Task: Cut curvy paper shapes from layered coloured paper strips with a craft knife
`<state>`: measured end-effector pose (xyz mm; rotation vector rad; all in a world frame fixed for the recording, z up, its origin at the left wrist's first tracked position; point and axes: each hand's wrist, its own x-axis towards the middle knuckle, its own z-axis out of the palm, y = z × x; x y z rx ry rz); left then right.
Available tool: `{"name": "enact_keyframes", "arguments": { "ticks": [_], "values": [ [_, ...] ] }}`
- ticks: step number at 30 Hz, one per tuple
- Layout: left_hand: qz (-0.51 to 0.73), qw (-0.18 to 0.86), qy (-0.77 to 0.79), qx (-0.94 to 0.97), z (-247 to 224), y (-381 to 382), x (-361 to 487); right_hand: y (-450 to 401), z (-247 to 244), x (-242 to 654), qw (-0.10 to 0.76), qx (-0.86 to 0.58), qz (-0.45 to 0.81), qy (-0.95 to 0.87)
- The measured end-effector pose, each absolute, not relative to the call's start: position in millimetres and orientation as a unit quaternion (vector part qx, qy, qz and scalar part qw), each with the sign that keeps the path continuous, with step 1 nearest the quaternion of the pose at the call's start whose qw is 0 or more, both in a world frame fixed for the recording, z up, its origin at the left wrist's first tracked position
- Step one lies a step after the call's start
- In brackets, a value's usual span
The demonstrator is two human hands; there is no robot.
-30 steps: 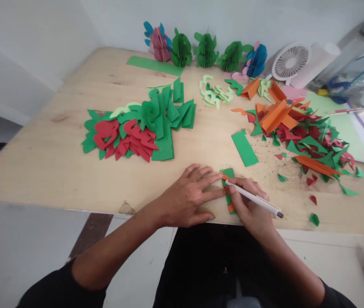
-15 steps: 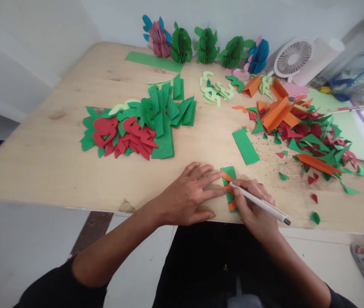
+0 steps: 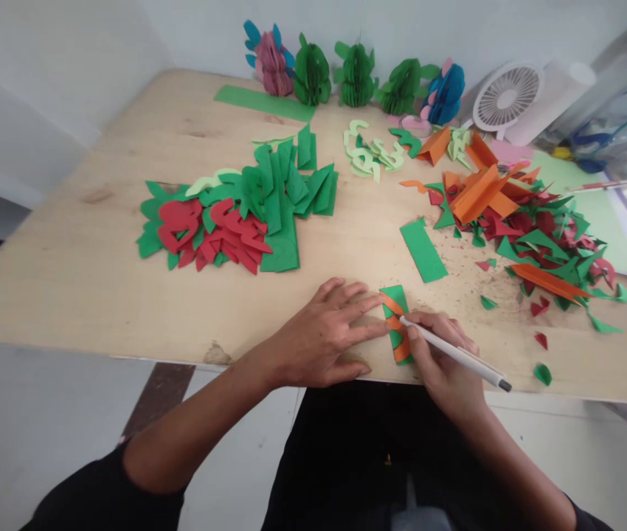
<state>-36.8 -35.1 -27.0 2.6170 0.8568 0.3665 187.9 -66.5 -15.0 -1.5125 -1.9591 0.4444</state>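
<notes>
Near the table's front edge lies a small green paper strip [image 3: 395, 293] with an orange paper cutout [image 3: 400, 351] on top of it. My left hand [image 3: 331, 333] rests flat with fingers spread, its fingertips touching the left side of the cutout and strip. A white pen [image 3: 457, 352] is held in my right hand [image 3: 449, 361], its tip at the cutout's right edge. My right fingers cover part of the strip. Just beyond lies another green paper rectangle [image 3: 424, 251].
Red cutouts [image 3: 230, 236] and folded green pieces [image 3: 283, 243] lie to the left. A heap of red, green and orange scraps [image 3: 535, 236] spreads at right. Paper honeycomb figures [image 3: 355, 77] and a white fan [image 3: 508, 99] stand along the wall.
The pen tip and my right hand have shifted slightly to the right along the cutout. My left hand stays in place. A foot at the lower right has moved partly out of view.
</notes>
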Motion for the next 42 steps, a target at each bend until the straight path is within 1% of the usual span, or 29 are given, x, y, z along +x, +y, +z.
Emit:
{"name": "enact_keyframes", "arguments": {
  "ticks": [4, 6, 16, 28, 42],
  "values": [
    [0.135, 0.180, 0.303, 0.926, -27.3, -35.6, -36.8, -64.3, -15.1, 187.0, 0.311, -0.592, 0.228, -0.708],
    [0.138, 0.178, 0.302, 0.926, -28.2, -35.5, -36.7, -63.1, -14.8, 186.0, 0.310, -0.589, 0.238, -0.707],
    [0.133, 0.182, 0.301, 0.927, -27.8, -34.4, -37.3, -61.3, -13.1, 183.1, 0.314, -0.567, 0.220, -0.729],
    [0.132, 0.184, 0.304, 0.925, -26.5, -35.2, -37.8, -62.8, -15.3, 182.2, 0.346, -0.558, 0.202, -0.726],
    [0.123, 0.186, 0.302, 0.927, -25.8, -35.3, -37.1, -62.8, -16.3, 182.6, 0.344, -0.566, 0.201, -0.721]
  ]
}}
